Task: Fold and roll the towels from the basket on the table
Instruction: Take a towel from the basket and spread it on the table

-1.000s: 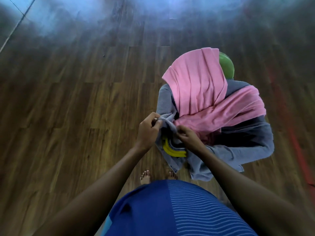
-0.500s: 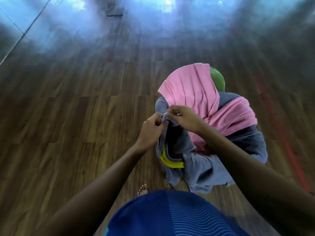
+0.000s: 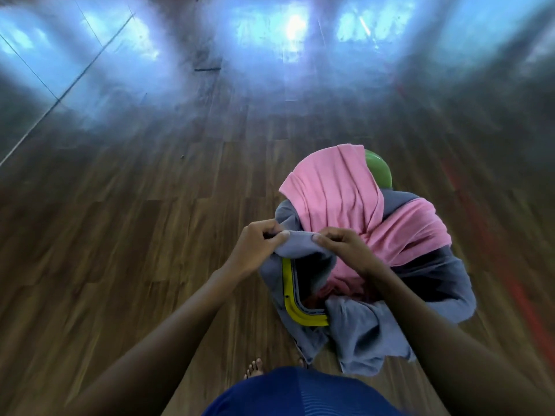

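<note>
Pinching the upper edge of the grey towel just above the basket, with left hand and right hand side by side and fingers clamped on the cloth. Hanging over the basket's yellow rim, down to the wooden floor. Draped over the basket's far side: pink towel, touching the grey one; green rounded object behind it.
</note>
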A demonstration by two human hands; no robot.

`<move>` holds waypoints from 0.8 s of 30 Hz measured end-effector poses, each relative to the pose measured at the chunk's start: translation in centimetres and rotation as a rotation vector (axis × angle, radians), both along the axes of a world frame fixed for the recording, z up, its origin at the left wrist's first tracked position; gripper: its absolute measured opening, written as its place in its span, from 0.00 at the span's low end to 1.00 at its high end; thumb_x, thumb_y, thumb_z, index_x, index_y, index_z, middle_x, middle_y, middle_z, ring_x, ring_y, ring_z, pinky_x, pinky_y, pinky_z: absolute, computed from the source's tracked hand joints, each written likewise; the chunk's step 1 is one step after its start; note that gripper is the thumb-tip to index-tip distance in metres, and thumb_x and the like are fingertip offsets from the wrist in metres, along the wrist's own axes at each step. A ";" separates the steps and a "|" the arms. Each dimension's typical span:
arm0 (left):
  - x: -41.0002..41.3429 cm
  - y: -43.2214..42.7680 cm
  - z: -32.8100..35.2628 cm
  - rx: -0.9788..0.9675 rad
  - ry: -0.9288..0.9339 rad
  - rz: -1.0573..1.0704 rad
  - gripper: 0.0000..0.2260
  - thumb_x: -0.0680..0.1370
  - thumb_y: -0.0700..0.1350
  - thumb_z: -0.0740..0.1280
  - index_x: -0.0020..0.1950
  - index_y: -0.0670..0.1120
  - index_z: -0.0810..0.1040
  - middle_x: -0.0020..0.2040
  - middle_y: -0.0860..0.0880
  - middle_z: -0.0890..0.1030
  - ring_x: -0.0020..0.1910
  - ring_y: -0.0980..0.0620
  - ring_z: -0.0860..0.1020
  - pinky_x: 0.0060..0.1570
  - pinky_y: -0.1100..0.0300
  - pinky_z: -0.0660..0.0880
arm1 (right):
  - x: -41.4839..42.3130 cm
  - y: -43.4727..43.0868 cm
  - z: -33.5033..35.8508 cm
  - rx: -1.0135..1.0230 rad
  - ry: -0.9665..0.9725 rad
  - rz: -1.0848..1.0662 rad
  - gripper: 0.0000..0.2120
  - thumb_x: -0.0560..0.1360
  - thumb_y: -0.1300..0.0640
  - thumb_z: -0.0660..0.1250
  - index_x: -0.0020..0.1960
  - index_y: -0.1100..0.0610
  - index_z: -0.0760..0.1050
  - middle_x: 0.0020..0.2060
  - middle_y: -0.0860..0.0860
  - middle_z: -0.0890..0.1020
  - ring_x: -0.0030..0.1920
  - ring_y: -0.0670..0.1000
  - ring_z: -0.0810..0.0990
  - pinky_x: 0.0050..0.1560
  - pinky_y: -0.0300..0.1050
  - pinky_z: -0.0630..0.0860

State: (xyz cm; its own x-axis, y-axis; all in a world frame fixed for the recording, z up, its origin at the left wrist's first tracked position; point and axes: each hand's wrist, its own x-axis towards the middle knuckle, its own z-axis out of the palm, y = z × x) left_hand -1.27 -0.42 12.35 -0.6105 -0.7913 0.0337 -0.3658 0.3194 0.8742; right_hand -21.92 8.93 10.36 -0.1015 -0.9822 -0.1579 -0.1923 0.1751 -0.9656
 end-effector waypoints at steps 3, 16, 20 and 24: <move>0.6 -0.3 -0.4 0.038 0.027 -0.060 0.13 0.78 0.48 0.67 0.38 0.41 0.79 0.35 0.43 0.79 0.37 0.45 0.78 0.40 0.48 0.75 | -1.0 -0.5 3.2 -0.044 0.001 0.042 0.07 0.77 0.62 0.67 0.41 0.60 0.81 0.34 0.46 0.81 0.38 0.41 0.77 0.43 0.36 0.73; -2.1 -1.8 2.7 0.261 0.157 -0.156 0.08 0.81 0.36 0.59 0.44 0.38 0.75 0.41 0.47 0.72 0.41 0.56 0.73 0.42 0.67 0.71 | -0.3 -3.6 7.1 -0.102 0.267 0.225 0.08 0.76 0.51 0.70 0.38 0.47 0.79 0.29 0.50 0.76 0.32 0.50 0.71 0.35 0.52 0.68; -1.7 -2.3 3.2 0.292 0.260 -0.069 0.07 0.77 0.42 0.61 0.41 0.41 0.73 0.38 0.46 0.73 0.36 0.60 0.73 0.39 0.66 0.71 | -1.5 -3.2 6.5 0.013 0.252 0.295 0.13 0.77 0.53 0.69 0.36 0.56 0.75 0.29 0.47 0.69 0.31 0.44 0.67 0.34 0.38 0.65; 0.2 -3.5 3.1 0.305 0.279 0.063 0.11 0.81 0.36 0.59 0.39 0.42 0.73 0.36 0.47 0.74 0.36 0.59 0.73 0.40 0.62 0.70 | -3.4 -1.6 4.8 0.108 0.218 0.249 0.13 0.78 0.53 0.67 0.37 0.58 0.72 0.32 0.52 0.68 0.32 0.46 0.66 0.35 0.40 0.66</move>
State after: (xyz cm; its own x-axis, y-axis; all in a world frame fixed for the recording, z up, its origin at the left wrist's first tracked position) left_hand -1.04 -3.90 15.45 -0.5613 -0.8260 -0.0504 -0.1120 0.0154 0.9936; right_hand -25.32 7.37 15.13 0.0966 -0.9599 -0.2630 -0.4421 0.1953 -0.8755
